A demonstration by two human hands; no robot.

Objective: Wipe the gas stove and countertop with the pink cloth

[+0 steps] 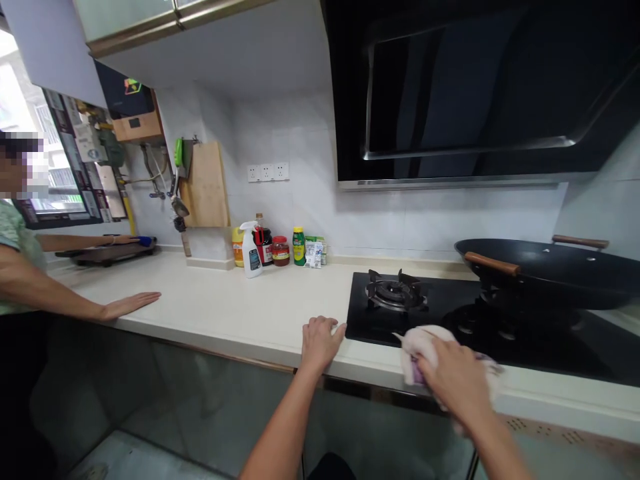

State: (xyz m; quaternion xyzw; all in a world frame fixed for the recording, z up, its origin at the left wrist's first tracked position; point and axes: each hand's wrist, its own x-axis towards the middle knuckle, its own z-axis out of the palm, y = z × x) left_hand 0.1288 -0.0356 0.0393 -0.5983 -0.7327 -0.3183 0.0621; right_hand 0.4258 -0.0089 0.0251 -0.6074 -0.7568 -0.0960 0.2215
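Note:
My left hand (pixel 320 343) rests on the front edge of the white countertop (pixel 225 310), just left of the black gas stove (pixel 360 307). Its thumb is apart from the fingers and it holds nothing. A crumpled white and purple cloth (pixel 425 341) is gripped in my right hand (pixel 455 373), at the front edge of the stove and counter. Part of the cloth hangs over the edge, and my palm hides some of it. Behind the cloth is the left burner (pixel 397 291).
A large black wok (pixel 550 273) with wooden handles sits on the right burner. A spray bottle (pixel 251 250) and several jars stand by the wall. At left, another person's hand (pixel 133 305) lies on the counter, the other on a dark griddle (pixel 113 253). The range hood (pixel 465 87) hangs above.

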